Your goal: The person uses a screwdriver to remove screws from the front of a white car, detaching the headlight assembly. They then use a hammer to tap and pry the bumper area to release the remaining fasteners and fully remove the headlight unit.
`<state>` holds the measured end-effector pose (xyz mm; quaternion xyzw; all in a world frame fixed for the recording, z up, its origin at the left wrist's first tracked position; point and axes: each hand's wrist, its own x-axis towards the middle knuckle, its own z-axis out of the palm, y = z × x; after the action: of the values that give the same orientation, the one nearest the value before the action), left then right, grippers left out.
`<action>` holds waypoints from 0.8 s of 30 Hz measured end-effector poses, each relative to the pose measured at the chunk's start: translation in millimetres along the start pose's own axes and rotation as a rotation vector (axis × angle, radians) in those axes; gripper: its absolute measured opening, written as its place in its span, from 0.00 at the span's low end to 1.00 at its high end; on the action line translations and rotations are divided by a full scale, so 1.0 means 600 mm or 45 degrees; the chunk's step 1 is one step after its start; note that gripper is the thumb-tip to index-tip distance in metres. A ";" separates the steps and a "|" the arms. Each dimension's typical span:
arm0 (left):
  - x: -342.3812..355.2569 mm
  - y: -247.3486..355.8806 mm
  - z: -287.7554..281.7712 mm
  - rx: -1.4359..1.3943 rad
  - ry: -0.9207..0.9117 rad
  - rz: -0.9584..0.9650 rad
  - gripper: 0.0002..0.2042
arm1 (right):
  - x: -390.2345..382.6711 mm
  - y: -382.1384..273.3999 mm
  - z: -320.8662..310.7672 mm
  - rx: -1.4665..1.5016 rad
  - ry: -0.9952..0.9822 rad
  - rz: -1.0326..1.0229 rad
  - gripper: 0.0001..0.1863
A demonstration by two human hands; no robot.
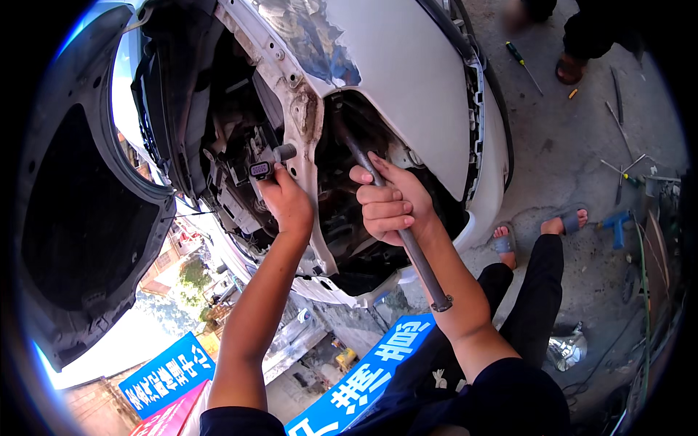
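Observation:
My right hand [390, 202] is wrapped round a long dark metal bar [422, 269]. The bar slants from the opening beside the white fender [407, 65] down across my right forearm, and its upper end sits in shadow by the body edge. My left hand [289, 207] reaches into the engine bay with its fingers closed at a black electrical connector [259, 171] and a short grey cylinder [284, 152]. What the left fingers grip is partly hidden. Between my hands runs the white, scuffed body rail [304, 138] of the car.
The raised hood [65, 218] stands at the left. On the concrete at the right lie a screwdriver [523, 67], a cross-shaped wrench [623, 171] and a blue tool [616, 229]. A sandalled foot [571, 70] of another person shows at the top right. Blue banners [378, 370] are below.

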<state>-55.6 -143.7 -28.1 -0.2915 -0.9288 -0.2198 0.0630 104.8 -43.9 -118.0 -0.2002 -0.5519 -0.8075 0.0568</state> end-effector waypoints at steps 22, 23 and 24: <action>-0.001 0.008 -0.001 0.054 -0.009 -0.059 0.16 | 0.014 -0.012 0.032 -0.107 0.089 -0.020 0.20; 0.000 0.006 -0.001 0.048 -0.016 -0.042 0.17 | 0.014 -0.011 0.030 -0.154 0.101 -0.056 0.20; 0.000 0.004 -0.001 0.058 -0.015 -0.043 0.17 | 0.013 -0.011 0.029 -0.192 0.082 -0.086 0.20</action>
<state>-54.3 -142.3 -26.5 -0.2756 -0.9387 -0.1980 0.0603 100.4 -24.3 -115.5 -0.1590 -0.4939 -0.8542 0.0322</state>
